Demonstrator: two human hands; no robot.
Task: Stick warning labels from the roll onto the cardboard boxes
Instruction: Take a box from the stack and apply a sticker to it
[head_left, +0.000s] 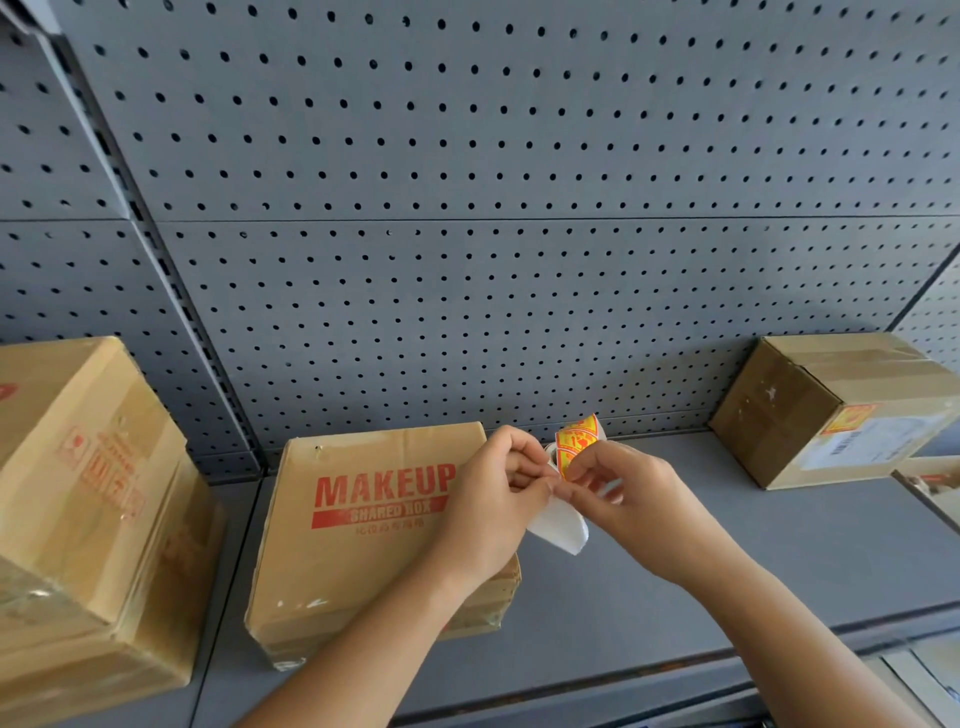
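Both hands pinch the red-and-yellow warning label strip on white backing paper (571, 457): left hand (498, 499) nips backing, right hand (618, 488) the sticker edge, prob. mid-peel. Brown cardboard box printed MAKEUP (363, 519) lies just left, under left wrist, nearer that hand. Roll itself hidden; fingertip contact hard to make out.

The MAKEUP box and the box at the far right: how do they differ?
The MAKEUP box carries big red lettering; the right box has none, only a white shipping slip. The right box already wears a yellow-and-red warning label; the MAKEUP box shows none. The MAKEUP box sits directly behind the hands, the right box off to the side near the wall. Both are brown taped cardboard on the grey shelf.
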